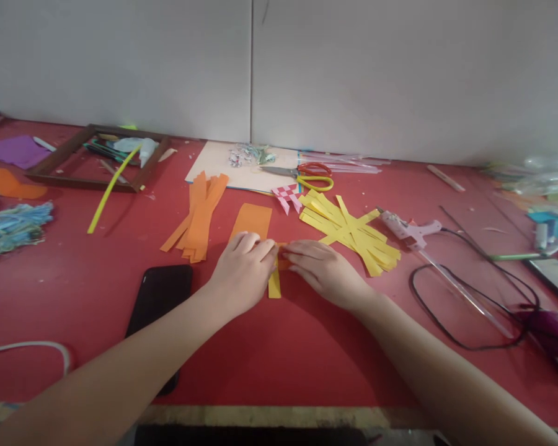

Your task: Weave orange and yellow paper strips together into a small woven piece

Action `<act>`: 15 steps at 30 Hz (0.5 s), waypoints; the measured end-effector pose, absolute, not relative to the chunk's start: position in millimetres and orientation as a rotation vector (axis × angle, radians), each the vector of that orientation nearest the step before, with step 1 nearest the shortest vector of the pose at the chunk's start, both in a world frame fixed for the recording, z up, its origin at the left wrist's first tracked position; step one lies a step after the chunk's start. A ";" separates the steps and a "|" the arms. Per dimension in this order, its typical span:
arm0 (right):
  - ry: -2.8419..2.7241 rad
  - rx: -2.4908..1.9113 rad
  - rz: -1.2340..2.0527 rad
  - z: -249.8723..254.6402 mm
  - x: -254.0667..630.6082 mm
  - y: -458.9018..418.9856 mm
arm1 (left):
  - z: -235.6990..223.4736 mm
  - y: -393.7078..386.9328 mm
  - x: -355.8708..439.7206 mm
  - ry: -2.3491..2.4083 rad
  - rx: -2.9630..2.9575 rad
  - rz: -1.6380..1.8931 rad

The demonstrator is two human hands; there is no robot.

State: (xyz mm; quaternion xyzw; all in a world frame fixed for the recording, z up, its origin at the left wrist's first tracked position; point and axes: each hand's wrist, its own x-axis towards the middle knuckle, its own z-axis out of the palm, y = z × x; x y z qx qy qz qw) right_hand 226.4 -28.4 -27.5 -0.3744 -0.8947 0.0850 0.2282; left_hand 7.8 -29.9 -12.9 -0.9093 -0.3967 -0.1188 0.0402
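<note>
Close together at the middle of the red table, both hands work on narrow paper strips. My left hand [244, 272] is closed with its fingertips on a yellow paper strip [274, 288], whose lower end hangs toward me. Between the hands a short stretch of orange paper strip [284, 264] crosses the yellow one. My right hand [328, 272] pinches the orange strip's right side; the fingers hide most of it. A wider orange paper piece [255, 218] lies just behind my left hand. Piles of orange strips [199, 217] and yellow strips [353, 229] flank the hands.
A small pink-and-white woven paper piece [287, 197] and scissors [314, 176] lie behind the hands. A glue gun [409, 229] with a looping black cord is on the right. A phone [162, 297] sits under my left forearm. A wooden frame [65, 155] stands back left.
</note>
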 end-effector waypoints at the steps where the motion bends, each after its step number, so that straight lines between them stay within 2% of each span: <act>1: -2.461 -1.032 0.242 -27.2 226.3 -28.3 | -13.4 -29.9 8.2 -1.209 -2.792 -0.371; 15: -2.467 -1.015 0.281 -23.7 226.6 -26.8 | -24.2 -36.2 16.0 -1.278 -2.672 -0.513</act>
